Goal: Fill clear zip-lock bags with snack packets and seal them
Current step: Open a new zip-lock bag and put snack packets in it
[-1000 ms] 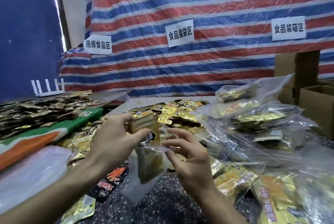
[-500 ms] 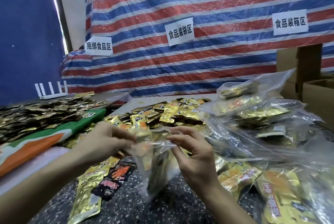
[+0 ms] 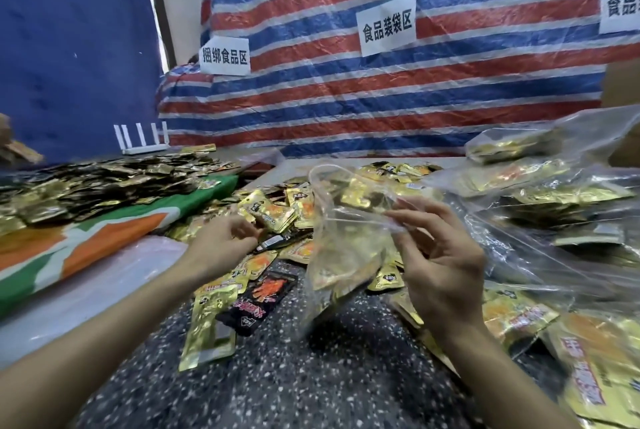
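A clear zip-lock bag [image 3: 343, 238] hangs open-mouthed in the middle, with gold snack packets inside its lower half. My right hand [image 3: 440, 255] pinches the bag's rim on its right side and holds it up. My left hand [image 3: 225, 241] is off the bag, to its left, fingers curled low over the heap of loose gold and orange snack packets [image 3: 277, 210]; I cannot tell whether it holds one. A gold packet [image 3: 211, 324] and a black packet [image 3: 263, 297] lie on the speckled table [image 3: 311, 376] in front.
Filled clear bags [image 3: 540, 193] are stacked at the right. A green, white and orange sack [image 3: 104, 234] carrying a dark pile of packets [image 3: 97, 182] lies at the left. A white router [image 3: 142, 139] stands at the back. A striped tarp [image 3: 381, 82] with paper signs hangs behind.
My left hand let go of the bag's mouth and moved left and down onto the loose packets. My right hand lifted the bag, whose mouth now gapes open.
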The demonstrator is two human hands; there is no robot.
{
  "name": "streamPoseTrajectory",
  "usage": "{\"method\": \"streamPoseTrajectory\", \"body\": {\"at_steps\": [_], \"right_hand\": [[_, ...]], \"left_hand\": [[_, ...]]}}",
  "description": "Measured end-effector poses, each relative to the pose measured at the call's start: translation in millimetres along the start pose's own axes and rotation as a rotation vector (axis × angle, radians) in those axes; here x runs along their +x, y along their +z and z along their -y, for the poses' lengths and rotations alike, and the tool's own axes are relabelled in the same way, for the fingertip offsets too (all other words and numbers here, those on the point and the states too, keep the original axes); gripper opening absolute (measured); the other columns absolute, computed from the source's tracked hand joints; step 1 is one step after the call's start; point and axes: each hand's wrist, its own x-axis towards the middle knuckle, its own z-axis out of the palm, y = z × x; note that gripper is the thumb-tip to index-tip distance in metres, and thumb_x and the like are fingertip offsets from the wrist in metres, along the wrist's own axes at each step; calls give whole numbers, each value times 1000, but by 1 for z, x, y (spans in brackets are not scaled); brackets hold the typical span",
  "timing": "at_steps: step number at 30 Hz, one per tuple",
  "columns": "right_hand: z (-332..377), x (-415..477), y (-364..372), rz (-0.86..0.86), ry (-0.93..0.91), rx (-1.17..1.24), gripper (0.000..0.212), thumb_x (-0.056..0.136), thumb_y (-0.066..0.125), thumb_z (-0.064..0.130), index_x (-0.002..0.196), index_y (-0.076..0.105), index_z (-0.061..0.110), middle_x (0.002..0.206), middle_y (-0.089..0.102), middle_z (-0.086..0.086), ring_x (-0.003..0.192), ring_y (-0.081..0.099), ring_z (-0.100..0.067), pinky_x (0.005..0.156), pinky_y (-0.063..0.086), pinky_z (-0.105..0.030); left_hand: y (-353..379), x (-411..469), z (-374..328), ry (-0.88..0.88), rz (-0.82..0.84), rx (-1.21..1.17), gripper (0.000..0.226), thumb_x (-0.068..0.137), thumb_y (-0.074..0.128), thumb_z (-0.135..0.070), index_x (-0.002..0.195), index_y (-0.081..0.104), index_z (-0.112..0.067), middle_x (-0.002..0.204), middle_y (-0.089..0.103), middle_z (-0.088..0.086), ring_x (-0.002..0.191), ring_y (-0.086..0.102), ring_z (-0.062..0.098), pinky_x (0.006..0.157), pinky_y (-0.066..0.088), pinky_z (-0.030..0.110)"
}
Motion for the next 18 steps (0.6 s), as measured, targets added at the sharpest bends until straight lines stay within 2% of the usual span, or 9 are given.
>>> {"method": "streamPoseTrajectory", "body": {"at_steps": [2, 5, 8, 10, 12, 15, 18], "right_hand": [[1, -1, 0, 0, -16, -12, 23, 86, 70, 1, 102, 72, 17, 117, 64, 5, 113, 64, -14, 90, 57, -27], [1, -1, 0, 9, -16, -27, 26, 85, 71, -3, 101, 72, 18, 117, 64, 7, 113, 64, -12, 90, 57, -24], [1, -1, 0, -5, -10, -30, 27, 84, 71, -3, 99, 72, 20, 115, 65, 6, 110, 65, -10, 87, 57, -23], [1, -1, 0, -3, -22, -49, 28, 83, 71, -2, 98, 72, 22, 114, 65, 6, 108, 66, -8, 86, 57, -22], [1, -3, 2, 3, -34, -53, 32, 81, 71, -3, 97, 72, 25, 113, 66, 5, 108, 65, -8, 85, 56, -18], [1, -3, 4, 14, -44, -47, 35, 80, 71, -6, 97, 74, 25, 112, 67, 0, 111, 65, -10, 87, 54, -15], [1, -3, 5, 22, -39, -37, 38, 79, 71, -10, 97, 74, 24, 111, 67, 0, 110, 65, -9, 87, 54, -16]], "left_hand": [[12, 9, 28, -108, 36, 143, 7, 89, 65, -14, 94, 63, -18, 100, 65, 0, 83, 58, 8, 63, 43, 19], [26, 22, 58, -240, 28, 285, 23, 85, 65, -21, 105, 56, -15, 104, 61, 3, 92, 58, 17, 76, 55, 38], [39, 39, 74, -289, -3, 465, 47, 82, 65, -36, 123, 51, -19, 125, 56, 8, 117, 50, 28, 96, 48, 45], [49, 54, 77, -280, -45, 554, 53, 82, 63, -38, 131, 50, -21, 134, 53, 8, 125, 44, 29, 107, 37, 46], [58, 68, 73, -257, -80, 599, 51, 82, 62, -31, 132, 53, -24, 134, 54, 5, 128, 44, 26, 110, 31, 46], [69, 79, 69, -215, -116, 591, 46, 85, 61, -16, 130, 59, -27, 132, 58, 1, 127, 46, 22, 109, 32, 44], [72, 78, 75, -168, -146, 589, 51, 87, 57, -7, 132, 60, -31, 134, 59, -3, 129, 46, 21, 108, 33, 44]]}}
